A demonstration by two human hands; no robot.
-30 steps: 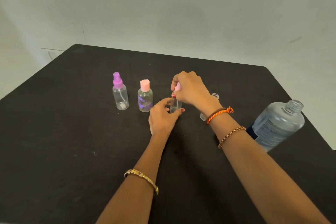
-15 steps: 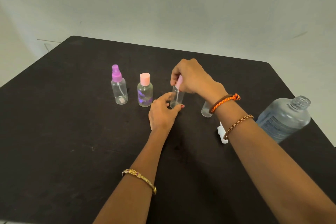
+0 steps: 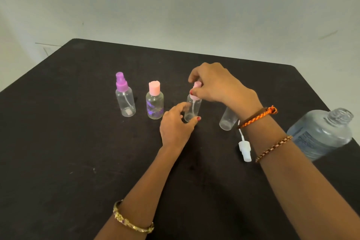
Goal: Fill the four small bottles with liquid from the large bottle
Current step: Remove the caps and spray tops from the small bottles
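Nearest the camera, a gold bangle (image 3: 134,222) is worn on the left forearm, and two braided wristbands, one brown and gold (image 3: 273,148) and one orange (image 3: 258,116), are seen on the right. On the black tabletop (image 3: 58,161), just left of the right forearm, a white spray-pump head with a thin dip tube (image 3: 244,149) is laid flat. At the right edge, a large clear plastic bottle with a printed label and an uncapped threaded neck (image 3: 321,134) is seen, partly hidden behind the right arm.

The base of a small clear spray bottle (image 3: 192,109) is gripped by the left hand (image 3: 176,126), thumb and fingers curled around its lower part. Its pink pump top (image 3: 197,85) is pinched by the fingertips of the right hand (image 3: 216,84), which is arched over it. The bottle is stood upright on the table.

Just behind the right wrist, an uncapped small clear bottle (image 3: 227,121) is partly hidden. Left of the held bottle stand a small clear bottle with a pink flip cap and purple marking (image 3: 154,101) and, further left, a small clear bottle with a purple spray top (image 3: 124,97). Behind the table a pale wall (image 3: 175,6) is seen.
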